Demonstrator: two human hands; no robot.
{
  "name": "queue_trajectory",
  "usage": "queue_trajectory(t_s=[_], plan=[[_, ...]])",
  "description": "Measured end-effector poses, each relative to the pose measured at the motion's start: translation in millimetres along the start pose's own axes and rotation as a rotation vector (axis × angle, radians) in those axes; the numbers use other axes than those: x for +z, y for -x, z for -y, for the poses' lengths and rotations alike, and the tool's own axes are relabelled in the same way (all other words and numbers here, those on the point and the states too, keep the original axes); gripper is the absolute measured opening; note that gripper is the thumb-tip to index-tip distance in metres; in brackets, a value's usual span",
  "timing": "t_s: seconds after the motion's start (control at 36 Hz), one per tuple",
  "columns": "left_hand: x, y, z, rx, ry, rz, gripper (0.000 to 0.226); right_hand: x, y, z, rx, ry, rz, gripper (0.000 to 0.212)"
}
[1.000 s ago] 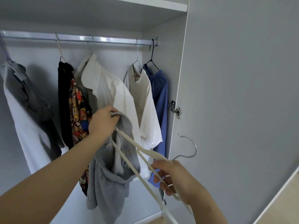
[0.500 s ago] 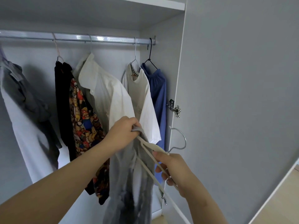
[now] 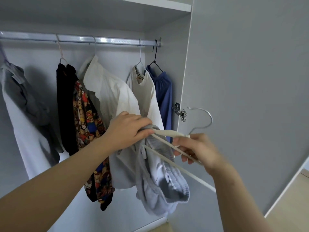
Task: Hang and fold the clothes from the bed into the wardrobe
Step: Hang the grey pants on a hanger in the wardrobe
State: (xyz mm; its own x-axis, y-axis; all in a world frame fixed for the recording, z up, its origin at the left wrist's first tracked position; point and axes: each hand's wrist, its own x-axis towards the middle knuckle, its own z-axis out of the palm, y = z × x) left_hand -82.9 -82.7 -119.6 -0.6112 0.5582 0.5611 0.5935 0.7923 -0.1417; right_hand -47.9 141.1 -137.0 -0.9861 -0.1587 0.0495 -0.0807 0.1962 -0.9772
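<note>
Hands (image 3: 128, 131) (image 3: 195, 149) gripping grey garment (image 3: 160, 178) and hanger (image 3: 173, 133), hung shirts (image 3: 113, 96) close behind.

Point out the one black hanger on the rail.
The hanger at the far right end, carrying the blue garment; the other hooks on the rail are pale.

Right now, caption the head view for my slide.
Left hand and right hand fit grey garment onto cream hanger before wardrobe rail.

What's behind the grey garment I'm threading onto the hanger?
Behind the grey garment hang the patterned shirt and the white shirt; their lower parts are covered. The left hand grips the garment, the right hand the hanger.
</note>
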Motion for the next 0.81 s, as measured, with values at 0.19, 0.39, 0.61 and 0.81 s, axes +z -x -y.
queue_trajectory(t_s=[0.19, 0.39, 0.61, 0.81], plan=[[-13, -4, -3, -0.08, -0.091, -0.189, 0.058, 8, -15, 18, -0.371, 0.14, -0.519, 0.009], [-33, -13, 3, -0.164, -0.172, -0.234, 0.053, 50, -15, 17, -0.492, 0.078, -0.342, 0.025], [-50, -7, 26, -0.274, -0.122, -0.302, 0.072, 105, -25, -3, -0.321, 0.271, 0.272, 0.024], [-73, 7, 54, -0.368, -0.179, -0.402, 0.044, 102, -39, -52, -0.014, 0.679, 0.604, 0.041]])
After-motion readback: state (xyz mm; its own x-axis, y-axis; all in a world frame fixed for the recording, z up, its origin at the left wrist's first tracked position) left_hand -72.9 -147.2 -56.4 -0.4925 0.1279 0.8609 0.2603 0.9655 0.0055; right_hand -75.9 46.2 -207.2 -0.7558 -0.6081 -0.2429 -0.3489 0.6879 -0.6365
